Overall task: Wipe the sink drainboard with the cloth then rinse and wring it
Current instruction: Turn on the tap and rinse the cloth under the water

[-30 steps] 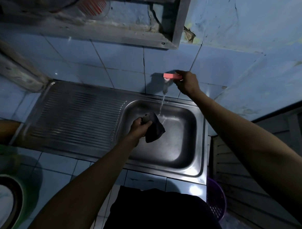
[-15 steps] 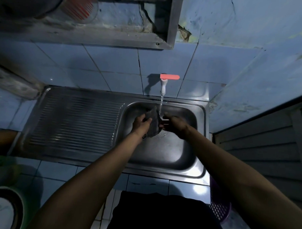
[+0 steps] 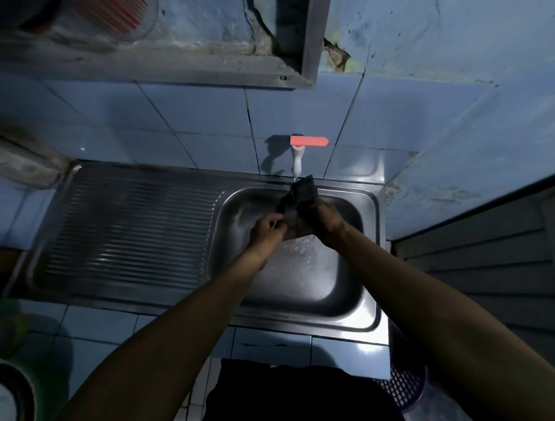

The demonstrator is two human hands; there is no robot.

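I hold the dark cloth (image 3: 298, 208) with my left hand (image 3: 266, 227) and right hand (image 3: 327, 221), both grips closed on it, under the tap (image 3: 296, 162) over the basin by the worktop's back edge. Twisting hard here could spray water onto the drainboard (image 3: 127, 233).

Both bare forearms reach forward from the lower edge of the view and converge toward the middle, the left from the lower left, the right from the lower right. The left hand (image 3: 266, 226) is seen from its back, knuckles up, with its fingers curled and pinching the near edge of a dark, wet, crumpled cloth (image 3: 296, 208). The right hand (image 3: 328, 219) sits just beside it, wrist bent slightly, its fingers closed around the right side of the same cloth. The two hands are close together, nearly touching, with the cloth bunched between them and rising above the fingers.
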